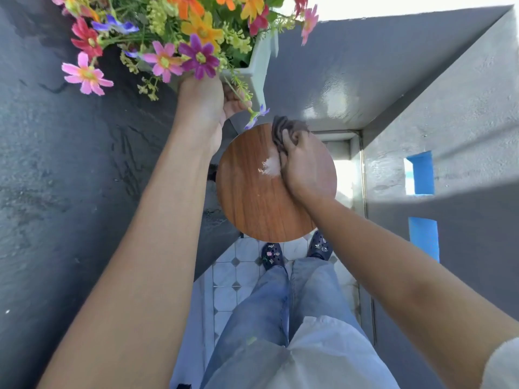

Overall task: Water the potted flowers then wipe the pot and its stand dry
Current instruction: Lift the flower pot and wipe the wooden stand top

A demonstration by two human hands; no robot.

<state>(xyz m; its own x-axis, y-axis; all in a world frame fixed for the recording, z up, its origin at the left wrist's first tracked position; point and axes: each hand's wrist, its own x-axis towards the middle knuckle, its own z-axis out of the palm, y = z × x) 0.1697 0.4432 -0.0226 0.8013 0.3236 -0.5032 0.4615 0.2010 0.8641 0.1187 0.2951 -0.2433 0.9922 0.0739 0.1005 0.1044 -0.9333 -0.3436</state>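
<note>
Pot lifted clear, I'm wiping the round wooden stand top [261, 203] dry.
Left hand [205, 108] clamps the pale grey square flower pot [259, 63], probably top-heavy; right hand [302, 161] presses the soft dark cloth [280, 127] at the stand's far edge.

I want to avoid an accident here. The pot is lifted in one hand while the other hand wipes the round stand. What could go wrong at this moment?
1. The left hand alone holds the flower pot in the air, tilted; it may slip or spill.
2. Trailing flowers hang just above the wooden stand, near the cloth, and may get caught.
3. The right hand presses beside the stand's edge; the stand might tip.
</note>
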